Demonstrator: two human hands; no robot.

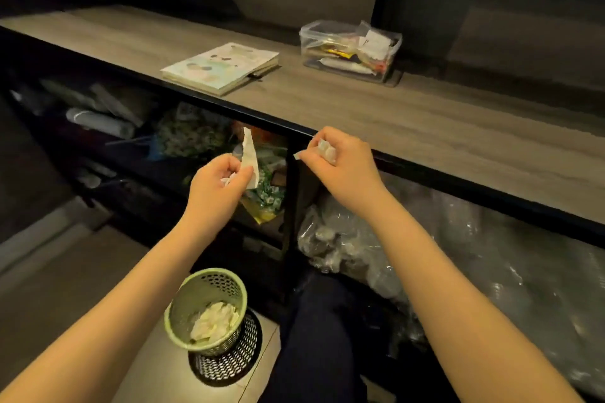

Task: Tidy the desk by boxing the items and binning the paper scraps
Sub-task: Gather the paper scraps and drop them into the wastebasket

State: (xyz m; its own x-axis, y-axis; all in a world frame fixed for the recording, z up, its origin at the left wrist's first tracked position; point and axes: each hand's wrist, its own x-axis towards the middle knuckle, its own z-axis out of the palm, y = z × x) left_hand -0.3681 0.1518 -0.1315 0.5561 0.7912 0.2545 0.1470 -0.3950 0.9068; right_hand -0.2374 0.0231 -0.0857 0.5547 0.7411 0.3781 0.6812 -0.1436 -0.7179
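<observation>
Pinching a torn paper strip in the left hand, long axis upright; clutching a crumpled scrap in the right hand. Down and back toward the body from both grips to the green bin, nearer the left. Probably a clear drop, a knee just beside. Far ahead of both grips on the desk: notebook, filled clear box.
</observation>
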